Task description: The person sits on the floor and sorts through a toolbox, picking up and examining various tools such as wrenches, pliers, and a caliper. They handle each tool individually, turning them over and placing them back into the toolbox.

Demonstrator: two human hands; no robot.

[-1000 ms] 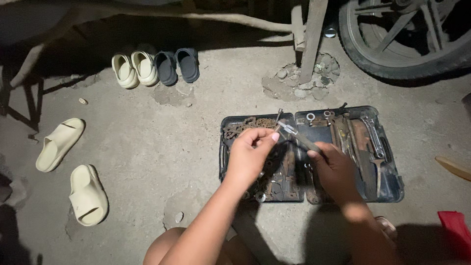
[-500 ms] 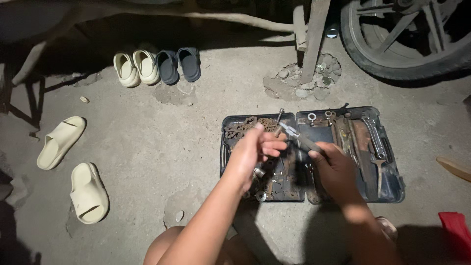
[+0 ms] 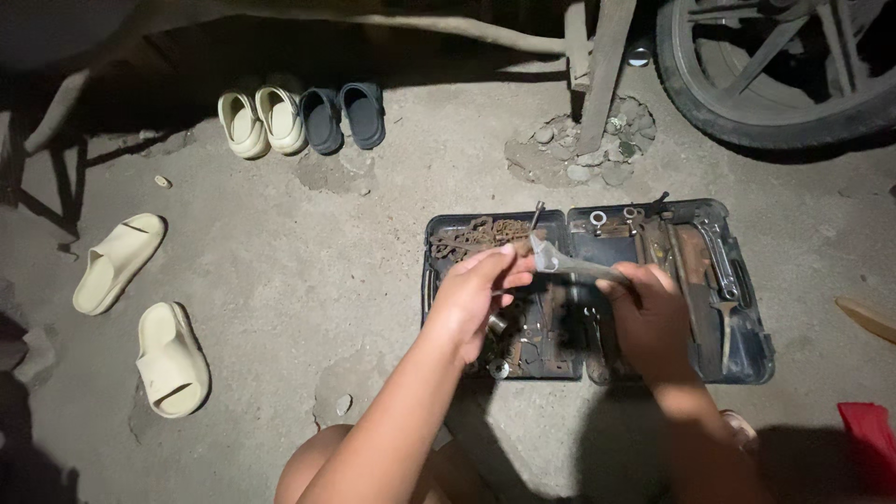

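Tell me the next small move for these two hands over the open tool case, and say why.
Probably bring the left hand fingertips onto the wrench head: the right hand already grips its handle, and the head sits just beside the left fingers above the tool case.

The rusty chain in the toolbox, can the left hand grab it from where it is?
Probably yes. The rusty chain lies uncovered in the open toolbox just beyond the left hand, nothing between them. But its fingers look pinched near the wrench head.

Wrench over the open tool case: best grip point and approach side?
Grip the wrench by its straight handle, from the right: the right hand holds that end. The jaw end points left, where the left hand pinches at it.
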